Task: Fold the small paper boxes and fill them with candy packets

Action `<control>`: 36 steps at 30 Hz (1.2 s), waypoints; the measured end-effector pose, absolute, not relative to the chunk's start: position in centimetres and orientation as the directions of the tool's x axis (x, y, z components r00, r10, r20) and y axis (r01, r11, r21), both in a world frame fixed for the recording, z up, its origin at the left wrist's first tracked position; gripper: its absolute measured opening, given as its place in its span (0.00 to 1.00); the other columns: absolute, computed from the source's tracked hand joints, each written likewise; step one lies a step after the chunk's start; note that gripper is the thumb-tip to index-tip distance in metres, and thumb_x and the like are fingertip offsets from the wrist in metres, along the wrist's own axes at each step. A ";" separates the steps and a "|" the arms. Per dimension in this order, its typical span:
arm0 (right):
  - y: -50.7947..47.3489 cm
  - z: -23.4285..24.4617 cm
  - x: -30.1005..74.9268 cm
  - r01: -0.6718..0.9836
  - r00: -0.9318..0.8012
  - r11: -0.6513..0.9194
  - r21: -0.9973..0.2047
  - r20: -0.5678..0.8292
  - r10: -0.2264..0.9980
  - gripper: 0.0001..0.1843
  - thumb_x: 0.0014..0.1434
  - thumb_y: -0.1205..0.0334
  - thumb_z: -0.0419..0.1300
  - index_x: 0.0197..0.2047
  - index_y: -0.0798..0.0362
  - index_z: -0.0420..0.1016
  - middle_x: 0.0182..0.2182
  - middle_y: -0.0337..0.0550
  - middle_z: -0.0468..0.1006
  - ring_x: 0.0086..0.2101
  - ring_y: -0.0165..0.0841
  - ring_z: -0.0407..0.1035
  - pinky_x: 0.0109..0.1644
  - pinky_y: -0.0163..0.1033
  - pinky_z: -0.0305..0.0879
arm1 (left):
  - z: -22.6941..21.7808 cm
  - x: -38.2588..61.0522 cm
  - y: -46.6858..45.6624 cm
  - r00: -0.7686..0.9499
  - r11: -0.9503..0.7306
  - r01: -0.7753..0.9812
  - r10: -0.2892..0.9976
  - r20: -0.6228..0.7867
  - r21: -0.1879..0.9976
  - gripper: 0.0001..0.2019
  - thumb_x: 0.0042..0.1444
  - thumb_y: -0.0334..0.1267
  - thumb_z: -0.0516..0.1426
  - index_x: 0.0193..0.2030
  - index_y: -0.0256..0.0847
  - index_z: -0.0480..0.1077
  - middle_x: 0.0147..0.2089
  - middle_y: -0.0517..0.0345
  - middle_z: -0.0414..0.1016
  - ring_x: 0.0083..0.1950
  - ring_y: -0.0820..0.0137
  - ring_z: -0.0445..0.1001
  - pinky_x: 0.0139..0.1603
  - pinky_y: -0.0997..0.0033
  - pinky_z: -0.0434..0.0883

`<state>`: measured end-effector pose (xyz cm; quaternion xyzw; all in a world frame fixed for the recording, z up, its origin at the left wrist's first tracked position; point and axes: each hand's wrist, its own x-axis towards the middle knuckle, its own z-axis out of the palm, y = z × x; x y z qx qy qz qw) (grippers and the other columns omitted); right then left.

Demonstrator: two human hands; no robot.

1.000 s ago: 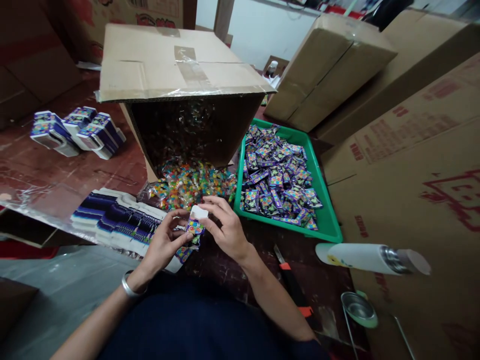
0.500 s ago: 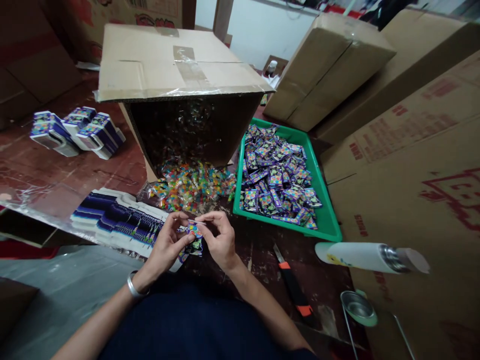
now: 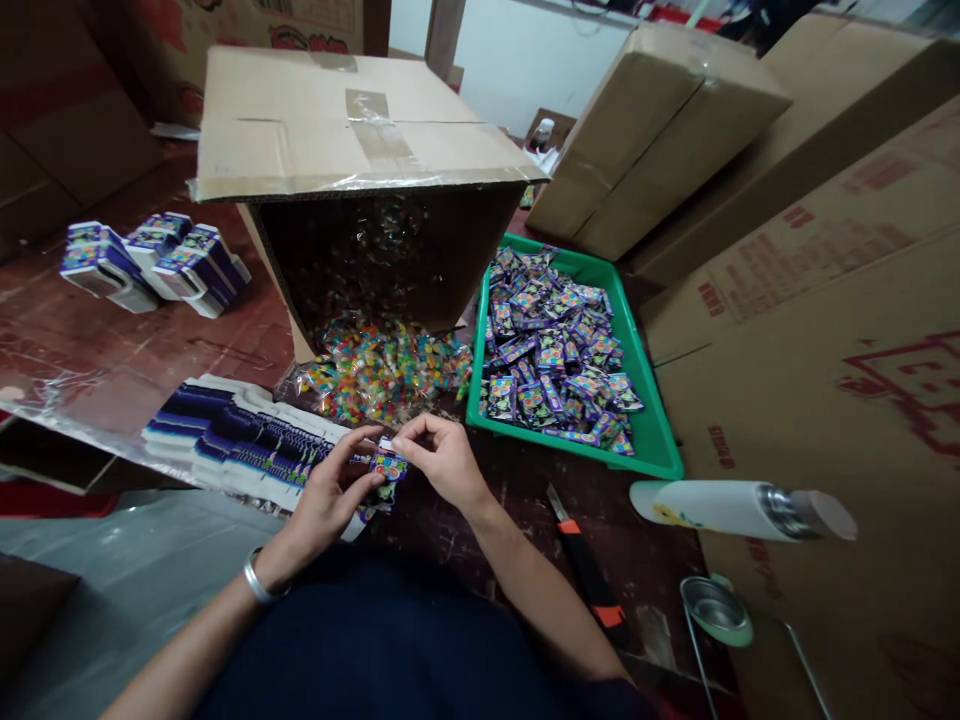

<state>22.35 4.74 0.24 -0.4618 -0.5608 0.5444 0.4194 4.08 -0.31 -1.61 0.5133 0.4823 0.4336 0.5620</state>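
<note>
Both my hands hold one small printed carton (image 3: 389, 466) just above the floor. My left hand (image 3: 326, 495) cradles it from below and the left, thumb on its front. My right hand (image 3: 442, 462) pinches its top end with fingers curled. Under my hands lies a fanned stack of flat purple-and-white carton blanks (image 3: 240, 440). Just beyond is a heap of colourful candy bags (image 3: 382, 372) spilling from a tipped cardboard box (image 3: 352, 190). A green tray (image 3: 654, 432) to the right holds several filled purple cartons.
An orange-handled utility knife (image 3: 589, 572) lies by my right forearm. A white flask (image 3: 739, 508) and its metal cap (image 3: 716, 610) rest on a large carton at right. Bundles of cartons (image 3: 150, 260) sit far left. Big cardboard boxes (image 3: 660, 130) crowd the back and right.
The white flap that stood open on the small carton a second ago is now folded down. My right hand dropped slightly with it; the left hand barely moved.
</note>
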 end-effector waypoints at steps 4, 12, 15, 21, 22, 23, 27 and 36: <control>4.4 0.2 22.4 0.132 -0.250 0.155 -0.979 0.118 0.961 0.12 0.60 0.57 0.65 0.27 0.52 0.75 0.33 0.42 0.79 0.35 0.34 0.74 0.42 0.38 0.71 | -1.8 4.3 -0.2 0.103 0.136 0.020 0.985 -0.137 0.991 0.19 0.58 0.42 0.63 0.55 0.43 0.72 0.51 0.52 0.76 0.44 0.64 0.79 0.47 0.66 0.77; 4.0 -0.6 23.7 0.230 -0.331 0.117 -0.966 0.035 0.943 0.06 0.60 0.58 0.66 0.36 0.52 0.79 0.31 0.38 0.79 0.31 0.31 0.73 0.36 0.34 0.70 | -3.4 4.1 -0.1 0.116 0.092 0.082 0.988 -0.101 0.992 0.17 0.61 0.45 0.61 0.55 0.45 0.69 0.51 0.52 0.77 0.51 0.61 0.79 0.51 0.64 0.77; 6.5 -0.4 26.9 0.163 -0.094 0.059 -0.985 0.044 0.995 0.09 0.60 0.56 0.64 0.34 0.53 0.76 0.25 0.35 0.75 0.23 0.29 0.70 0.28 0.33 0.68 | -5.1 2.8 0.0 0.262 -0.070 0.286 0.965 -0.007 0.956 0.32 0.62 0.45 0.60 0.70 0.49 0.54 0.63 0.45 0.72 0.64 0.54 0.72 0.62 0.52 0.71; 15.1 2.8 38.7 0.072 0.560 0.202 -0.977 0.207 0.802 0.21 0.53 0.50 0.67 0.45 0.53 0.71 0.37 0.44 0.79 0.34 0.34 0.77 0.40 0.40 0.77 | -10.4 -0.3 -0.1 0.497 -0.570 0.699 0.822 0.280 0.432 0.36 0.58 0.46 0.63 0.71 0.48 0.57 0.70 0.41 0.66 0.72 0.43 0.60 0.68 0.38 0.61; 15.9 3.2 39.9 0.025 0.563 0.205 -0.978 0.183 0.806 0.26 0.52 0.50 0.68 0.50 0.53 0.70 0.42 0.47 0.79 0.39 0.36 0.78 0.43 0.41 0.77 | -11.0 -0.4 -0.3 0.510 -0.588 0.718 0.808 0.294 0.372 0.36 0.58 0.46 0.62 0.71 0.47 0.57 0.70 0.40 0.66 0.72 0.44 0.60 0.69 0.39 0.60; 16.4 3.4 40.5 -0.013 0.553 0.204 -0.979 0.163 0.817 0.30 0.51 0.49 0.69 0.53 0.52 0.68 0.45 0.49 0.79 0.42 0.37 0.78 0.45 0.42 0.77 | -11.5 -0.5 -0.4 0.514 -0.594 0.735 0.802 0.304 0.326 0.35 0.59 0.45 0.61 0.71 0.46 0.57 0.69 0.40 0.66 0.72 0.44 0.61 0.69 0.39 0.59; 14.4 2.3 37.8 -0.043 0.320 0.098 -0.994 0.079 0.944 0.29 0.52 0.47 0.68 0.53 0.53 0.70 0.43 0.50 0.82 0.38 0.38 0.80 0.40 0.41 0.78 | -12.5 -0.2 -0.6 0.498 -0.582 0.771 0.804 0.325 0.257 0.33 0.58 0.44 0.61 0.69 0.42 0.61 0.69 0.40 0.67 0.71 0.45 0.62 0.70 0.42 0.58; 3.8 -2.6 25.8 0.505 -0.267 0.238 -0.830 0.113 0.957 0.08 0.66 0.64 0.58 0.43 0.52 0.79 0.35 0.43 0.82 0.35 0.35 0.79 0.42 0.39 0.73 | -10.2 0.3 -1.0 0.455 -0.495 0.773 0.868 0.197 0.396 0.33 0.59 0.46 0.62 0.69 0.41 0.61 0.70 0.38 0.64 0.74 0.46 0.56 0.71 0.40 0.56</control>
